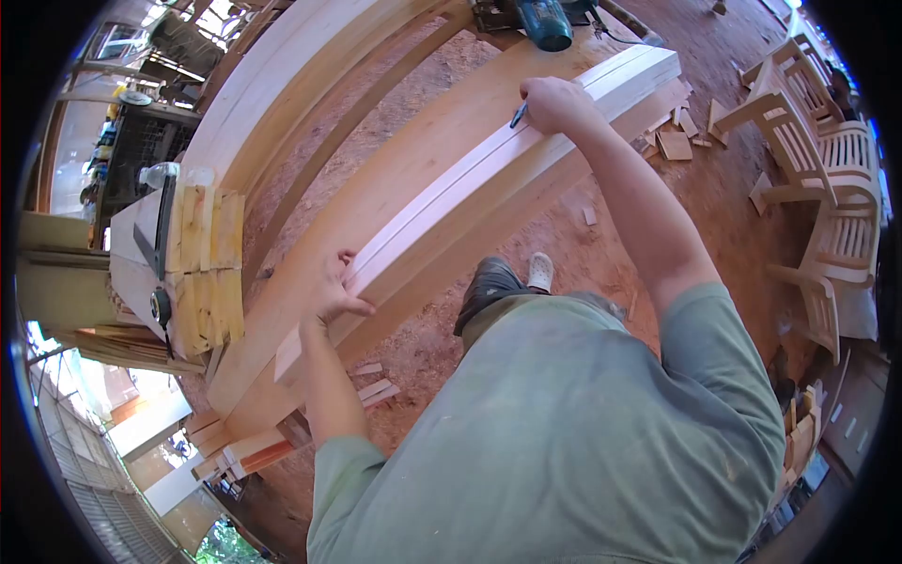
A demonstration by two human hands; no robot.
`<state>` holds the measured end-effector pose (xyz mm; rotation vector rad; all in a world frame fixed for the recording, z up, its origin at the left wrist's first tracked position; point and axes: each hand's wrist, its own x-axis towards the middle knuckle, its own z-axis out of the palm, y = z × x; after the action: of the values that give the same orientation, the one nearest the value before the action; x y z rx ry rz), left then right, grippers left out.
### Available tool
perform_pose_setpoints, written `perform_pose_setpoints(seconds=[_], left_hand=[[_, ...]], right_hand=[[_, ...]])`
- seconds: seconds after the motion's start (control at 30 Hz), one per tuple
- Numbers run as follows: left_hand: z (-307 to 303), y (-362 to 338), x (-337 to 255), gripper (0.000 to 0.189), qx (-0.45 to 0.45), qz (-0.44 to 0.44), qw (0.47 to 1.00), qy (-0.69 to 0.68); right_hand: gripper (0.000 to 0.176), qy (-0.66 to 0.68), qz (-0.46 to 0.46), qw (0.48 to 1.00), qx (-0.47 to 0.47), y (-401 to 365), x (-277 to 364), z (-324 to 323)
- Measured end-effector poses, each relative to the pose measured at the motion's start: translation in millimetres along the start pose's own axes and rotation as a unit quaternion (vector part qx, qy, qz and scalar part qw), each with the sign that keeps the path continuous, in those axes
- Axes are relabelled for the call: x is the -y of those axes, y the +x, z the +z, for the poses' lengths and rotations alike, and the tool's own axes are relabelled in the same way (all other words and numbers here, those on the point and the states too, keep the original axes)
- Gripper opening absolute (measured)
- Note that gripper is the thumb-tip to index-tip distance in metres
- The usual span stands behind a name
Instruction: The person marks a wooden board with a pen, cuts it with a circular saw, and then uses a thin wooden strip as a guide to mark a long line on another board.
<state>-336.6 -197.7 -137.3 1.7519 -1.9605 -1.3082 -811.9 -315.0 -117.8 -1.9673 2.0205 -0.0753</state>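
The fingers of the right hand (554,105) are curled closed around a blue pen (519,115), of which one end is left showing; whether the beam is touched by its tip cannot be told; the thumb of the left hand (336,289) is spread well away from its fingers, and both are laid across the pale beam (442,211); how firmly it is gripped cannot be told. The beam is stretched beneath both sets of fingers and extended past each; a long line is seen running along its upper face. A wide plank (310,240) is set under it, on the far side of the fingers; a blue power tool (545,23) is placed beyond the right fingers; to the left of the left fingers, a tape measure (161,303) is seen near a yellowish slatted block (209,273); wooden chairs (843,155) are grouped well to the right of the right fingers.
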Motion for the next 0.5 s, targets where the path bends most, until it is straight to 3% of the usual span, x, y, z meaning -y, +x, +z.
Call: perform_pose_setpoints(seconds=[0.1, 0.27, 0.37, 0.5], left_hand=[[-15, 4, -13, 0.106, -0.028, -0.038, 0.999, 0.019], [-31, 23, 3, 0.073, 0.052, -0.030, 0.998, -0.020], [-37, 32, 5, 0.072, 0.097, -0.091, 0.983, -0.126], [-41, 29, -6, 0.069, 0.084, -0.089, 0.977, -0.172]], right_hand=[[0.030, -0.008, -0.006, 1.000, 0.015, 21, 4, 0], [0.037, -0.014, 0.002, 1.000, 0.019, 42, 12, -2], [0.038, 0.000, 0.003, 1.000, -0.005, 50, 15, -2], [0.039, -0.016, -0.004, 1.000, -0.008, 57, 16, -2]])
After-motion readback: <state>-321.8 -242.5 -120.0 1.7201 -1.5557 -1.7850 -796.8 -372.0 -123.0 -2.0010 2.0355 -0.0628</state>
